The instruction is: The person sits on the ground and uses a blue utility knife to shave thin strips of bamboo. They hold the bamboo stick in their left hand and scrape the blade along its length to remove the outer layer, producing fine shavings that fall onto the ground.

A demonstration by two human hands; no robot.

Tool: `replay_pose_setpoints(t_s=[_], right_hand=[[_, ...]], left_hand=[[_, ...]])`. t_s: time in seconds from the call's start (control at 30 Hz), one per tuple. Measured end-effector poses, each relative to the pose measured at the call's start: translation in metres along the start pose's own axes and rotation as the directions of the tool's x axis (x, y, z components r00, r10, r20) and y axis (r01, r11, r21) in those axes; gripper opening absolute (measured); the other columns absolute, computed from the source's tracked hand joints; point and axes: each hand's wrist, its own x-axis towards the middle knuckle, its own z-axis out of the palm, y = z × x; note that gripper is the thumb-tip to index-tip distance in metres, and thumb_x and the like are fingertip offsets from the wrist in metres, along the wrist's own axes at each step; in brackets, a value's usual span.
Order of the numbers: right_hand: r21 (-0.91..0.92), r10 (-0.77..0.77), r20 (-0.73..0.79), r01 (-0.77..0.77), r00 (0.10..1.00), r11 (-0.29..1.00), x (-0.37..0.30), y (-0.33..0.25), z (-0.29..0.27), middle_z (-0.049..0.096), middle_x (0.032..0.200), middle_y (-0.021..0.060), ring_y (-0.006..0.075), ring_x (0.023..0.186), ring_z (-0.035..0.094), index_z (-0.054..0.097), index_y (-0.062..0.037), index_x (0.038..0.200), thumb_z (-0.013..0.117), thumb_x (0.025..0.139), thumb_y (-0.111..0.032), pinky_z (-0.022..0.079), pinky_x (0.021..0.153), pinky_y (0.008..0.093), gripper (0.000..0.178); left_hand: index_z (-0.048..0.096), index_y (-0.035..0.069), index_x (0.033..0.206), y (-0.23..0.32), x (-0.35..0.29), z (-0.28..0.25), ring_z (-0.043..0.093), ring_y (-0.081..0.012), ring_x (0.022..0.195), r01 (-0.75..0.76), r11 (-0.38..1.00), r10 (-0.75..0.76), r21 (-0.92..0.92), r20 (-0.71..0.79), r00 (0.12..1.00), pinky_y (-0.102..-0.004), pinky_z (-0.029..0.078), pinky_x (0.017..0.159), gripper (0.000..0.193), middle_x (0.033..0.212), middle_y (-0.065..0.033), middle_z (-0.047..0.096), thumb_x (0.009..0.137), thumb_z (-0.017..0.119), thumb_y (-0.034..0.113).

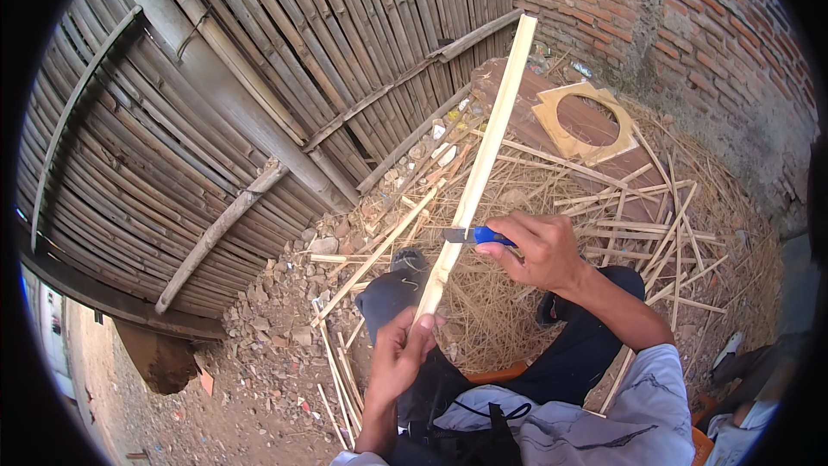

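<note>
A long, pale split bamboo strip (pixel 493 134) slants up and away from me between my knees. Its near end is gripped by my left hand (pixel 401 349), thumb on top and fingers wrapped round it. My right hand (pixel 543 250) is closed on the blue handle of a utility knife (pixel 493 236). The knife's grey blade lies across the strip, roughly a third of the way up from my left hand, and appears to touch it. How deep the blade sits in the strip I cannot tell.
Thin cut strips (pixel 681 229) lie scattered to the right on straw-like shavings (pixel 492 319). Beyond them, a brown board (pixel 517 91) carries a yellowish panel with a round hole (pixel 552 116). A bamboo wall (pixel 285 60) stands left, a brick wall (pixel 724 34) right. Another person's leg shows at lower right.
</note>
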Motion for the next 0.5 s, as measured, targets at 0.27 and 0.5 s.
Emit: replay_pose_setpoints(t_s=[0.27,0.5], right_hand=[[-0.017,0.060,0.048,-0.059,0.997,0.998,0.002,0.004,-0.004,0.076,0.087,0.0070,0.0253,0.063,0.072,0.076,-0.0078,0.106,0.082,0.096,-0.032,0.056,0.055,0.0366,0.027],[-0.060,0.265,-0.207,-0.282,0.942,0.957,0.019,0.069,-0.027,0.075,0.080,0.0109,0.0265,0.062,0.071,0.078,-0.0040,0.107,0.076,0.103,-0.034,0.053,0.057,0.0385,0.031]], left_hand=[[0.071,0.002,0.111,-0.003,-0.004,-0.005,0.036,-0.0017,0.056,0.021,1.000,-0.020,-0.014,0.007,1.000,-0.0234,0.025,0.051,0.028,0.066,0.0068,0.047,0.117,0.056,0.025],[0.072,0.002,0.115,-0.020,-0.025,-0.018,0.038,-0.0018,0.060,0.122,0.993,-0.122,0.010,0.064,0.990,-0.0233,0.027,0.054,0.029,0.068,0.0077,0.047,0.117,0.056,0.026]])
